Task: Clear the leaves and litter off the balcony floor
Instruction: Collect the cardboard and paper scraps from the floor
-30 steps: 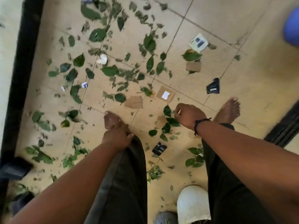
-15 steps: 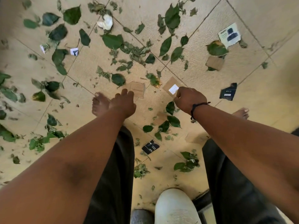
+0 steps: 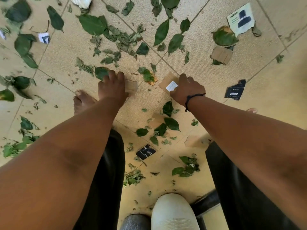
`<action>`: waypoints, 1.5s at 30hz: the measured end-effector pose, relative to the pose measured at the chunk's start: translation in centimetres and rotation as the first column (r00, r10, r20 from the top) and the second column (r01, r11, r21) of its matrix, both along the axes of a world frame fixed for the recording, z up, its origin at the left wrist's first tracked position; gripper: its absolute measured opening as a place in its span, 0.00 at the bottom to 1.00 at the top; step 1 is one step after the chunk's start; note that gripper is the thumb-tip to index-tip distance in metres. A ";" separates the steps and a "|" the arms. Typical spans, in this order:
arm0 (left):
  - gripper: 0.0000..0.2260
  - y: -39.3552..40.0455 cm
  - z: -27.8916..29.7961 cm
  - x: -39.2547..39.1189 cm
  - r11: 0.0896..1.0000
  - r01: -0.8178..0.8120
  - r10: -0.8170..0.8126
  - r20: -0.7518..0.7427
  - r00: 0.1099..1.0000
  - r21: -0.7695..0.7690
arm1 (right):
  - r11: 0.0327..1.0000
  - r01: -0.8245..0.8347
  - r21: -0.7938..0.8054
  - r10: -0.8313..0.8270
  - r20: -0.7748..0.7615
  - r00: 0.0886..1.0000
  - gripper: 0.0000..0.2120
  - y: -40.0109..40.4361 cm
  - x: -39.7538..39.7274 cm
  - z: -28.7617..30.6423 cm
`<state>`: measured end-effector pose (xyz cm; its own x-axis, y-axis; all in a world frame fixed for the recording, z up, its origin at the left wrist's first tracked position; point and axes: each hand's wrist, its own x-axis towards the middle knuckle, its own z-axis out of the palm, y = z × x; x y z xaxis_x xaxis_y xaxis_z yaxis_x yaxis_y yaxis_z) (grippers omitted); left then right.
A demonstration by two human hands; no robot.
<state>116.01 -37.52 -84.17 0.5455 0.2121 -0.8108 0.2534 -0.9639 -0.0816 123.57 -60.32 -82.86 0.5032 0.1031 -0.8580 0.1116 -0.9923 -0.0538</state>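
Hidden: we are seeing only the backs of both hands, so the fingertips and whatever lies under the palms are staying out of view; the white rounded object [image 3: 174, 213] at the bottom edge is being cut off and we cannot name it.
Left hand: our left hand [image 3: 112, 87], centre left of the frame, is reaching down with fingers curled over a plain cardboard scrap [image 3: 132, 86], covering most of it; we cannot tell if the grip is closing.
Right hand: our right hand [image 3: 187, 89], centre right, wearing a dark wrist cord [image 3: 191, 99], is curling fingers and thumb onto a labelled cardboard piece [image 3: 168, 83].
Labelled piece: it is lying flat, its long axis running from upper right to lower left, white label facing up.
Leaves: green leaves [image 3: 93, 24] are lying scattered across the tiled floor [image 3: 257, 67], thickest toward the top of the frame.
Other litter: a black card [image 3: 145, 151] is lying low centre, between our legs; a printed paper [image 3: 241, 19] is sitting upper right.
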 end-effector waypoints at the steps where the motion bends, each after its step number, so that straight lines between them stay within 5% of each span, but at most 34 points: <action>1: 0.32 0.0 -0.3 0.1 1.000 -0.009 0.008 0.011 1.000 0.012 | 1.000 -0.012 0.009 0.012 0.022 1.000 0.29 0.2 0.0 -0.4; 6: 0.33 0.3 -0.7 1.1 0.998 0.037 -0.037 -0.004 0.999 0.052 | 0.981 -0.194 -0.013 0.194 0.098 0.976 0.32 0.7 -0.6 -2.0; 9: 0.25 0.4 -0.1 2.1 0.997 0.073 -0.074 -0.040 0.996 -0.011 | 0.980 -0.200 -0.017 0.201 0.139 0.970 0.31 0.4 -1.4 -2.6; 12: 0.14 -0.4 1.4 2.8 0.972 -0.175 0.171 -0.034 0.985 -0.155 | 0.998 -0.058 0.019 0.057 0.079 0.995 0.32 -0.4 -1.1 -2.6; 17: 0.12 -4.3 3.8 3.5 0.654 -0.647 0.674 -0.087 0.734 -0.393 | 0.960 0.210 0.185 -0.166 -0.229 0.959 0.17 -2.9 1.0 -1.1; 19: 0.16 -5.6 4.3 3.8 0.403 -0.804 0.815 -0.228 0.532 -0.437 | 0.892 0.373 0.254 -0.290 -0.311 0.905 0.10 -3.8 1.6 0.3; 21: 0.16 -6.9 4.8 4.2 0.168 -0.903 0.868 -0.374 0.326 -0.396 | 0.784 0.558 0.274 -0.432 -0.404 0.806 0.10 -4.5 1.9 1.5; 23: 0.17 -8.2 5.1 5.0 0.057 -0.945 0.868 -0.452 0.207 -0.323 | 0.691 0.677 0.254 -0.525 -0.467 0.711 0.14 -5.5 2.1 2.4; 27: 0.14 -11.0 6.3 6.9 -0.089 -0.951 0.771 -0.625 0.123 -0.297 | 0.651 0.712 0.262 -0.538 -0.502 0.677 0.18 -6.8 2.4 3.3; 30: 0.22 -13.2 6.7 8.0 -0.048 -0.934 0.698 -0.681 0.221 -0.353 | 0.651 0.714 0.258 -0.547 -0.493 0.677 0.19 -8.0 2.5 3.4; 33: 0.13 -15.3 6.6 8.4 0.115 -0.889 0.733 -0.566 0.378 -0.444 | 0.785 0.566 0.254 -0.430 -0.434 0.792 0.24 -9.4 2.4 3.7; 38: 0.09 -16.9 5.2 9.1 0.218 -0.853 0.813 -0.396 0.427 -0.474 | 0.900 0.376 0.221 -0.286 -0.353 0.891 0.26 -13.1 2.7 4.0; 41: 0.08 -17.4 4.5 10.0 0.249 -0.831 0.798 -0.380 0.467 -0.498 | 0.961 0.252 0.109 -0.227 -0.201 0.953 0.16 -17.1 3.0 2.7; 45: 0.07 -18.2 3.4 11.0 0.298 -0.804 0.790 -0.339 0.510 -0.515 | 0.933 0.349 0.084 -0.358 0.126 0.925 0.23 -21.0 3.0 0.3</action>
<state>127.00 -55.69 -80.78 0.3562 0.0602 -0.9325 0.9290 -0.1303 0.3464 126.54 -81.32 -82.56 0.6284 -0.0546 -0.7760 -0.2354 -0.9641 -0.1228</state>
